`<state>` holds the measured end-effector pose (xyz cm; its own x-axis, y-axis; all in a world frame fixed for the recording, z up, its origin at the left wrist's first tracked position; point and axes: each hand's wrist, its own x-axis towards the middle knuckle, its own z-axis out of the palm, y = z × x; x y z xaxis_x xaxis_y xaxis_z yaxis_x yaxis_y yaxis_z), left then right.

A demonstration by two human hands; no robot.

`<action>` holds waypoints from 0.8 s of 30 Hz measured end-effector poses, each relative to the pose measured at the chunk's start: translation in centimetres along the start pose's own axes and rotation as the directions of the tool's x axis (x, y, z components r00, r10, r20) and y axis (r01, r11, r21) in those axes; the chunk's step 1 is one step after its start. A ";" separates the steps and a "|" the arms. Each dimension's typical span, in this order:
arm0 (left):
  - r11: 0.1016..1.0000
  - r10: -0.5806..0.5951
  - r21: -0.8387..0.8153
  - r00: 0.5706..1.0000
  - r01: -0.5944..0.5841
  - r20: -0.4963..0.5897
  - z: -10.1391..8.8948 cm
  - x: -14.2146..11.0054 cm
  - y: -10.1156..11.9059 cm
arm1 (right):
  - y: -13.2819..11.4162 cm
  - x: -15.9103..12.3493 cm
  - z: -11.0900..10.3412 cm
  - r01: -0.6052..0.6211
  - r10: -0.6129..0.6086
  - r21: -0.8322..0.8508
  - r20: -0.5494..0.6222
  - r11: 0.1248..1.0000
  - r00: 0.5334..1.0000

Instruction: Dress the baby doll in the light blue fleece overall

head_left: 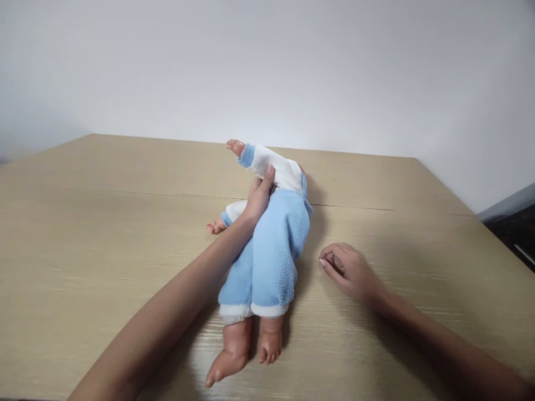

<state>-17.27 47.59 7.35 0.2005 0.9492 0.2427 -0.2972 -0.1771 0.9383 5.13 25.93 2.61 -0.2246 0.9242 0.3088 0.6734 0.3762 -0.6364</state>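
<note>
A pale wooden table (83, 223) fills most of the view, its far edge meeting a plain white wall (267, 61), and a thin seam runs across the tabletop behind the doll. A baby doll (267, 250) lies near the middle of the table, turned on its side with its bare feet pointing toward the camera and its head hidden at the far end. It wears a fleece suit with light blue trousers (271, 262) ending in white cuffs just above the ankles, and white sleeves with blue cuffs. One doll arm (259, 159) sticks up and away, its small hand bare; the other doll arm (223, 220) lies low on the table to the left. The left hand (259, 195) reaches across the doll's front and holds the raised sleeve, fingers curled around the white fabric. The right hand (349, 270) rests on the table just beside the doll's trousers, apart from them, with its fingers loosely curled inward and holding nothing.
</note>
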 end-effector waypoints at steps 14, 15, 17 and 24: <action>0.811 0.203 0.442 0.892 -0.384 0.404 6.0 -0.9 -0.4 | 3.6 1.8 -1.8 -0.280 0.529 0.855 0.008 0.437 0.848; 0.762 0.184 0.490 0.867 -0.423 0.463 6.5 -1.0 -0.5 | 4.0 2.0 -2.3 -0.292 0.547 0.891 0.061 0.347 0.835; 0.655 0.127 0.572 0.818 -0.494 0.561 7.2 -1.3 -0.7 | 4.6 2.3 -3.5 -0.316 0.560 0.927 0.156 0.201 0.813; 0.483 0.144 0.589 0.722 -0.648 0.676 5.7 -2.3 1.2 | 5.9 2.5 -4.7 -0.270 0.524 0.950 0.152 0.157 0.838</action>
<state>-12.74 43.70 9.29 0.7334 0.4840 0.4774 0.2767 -0.8540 0.4407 11.83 30.19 2.93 0.0578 0.9816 -0.1819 -0.5030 -0.1287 -0.8546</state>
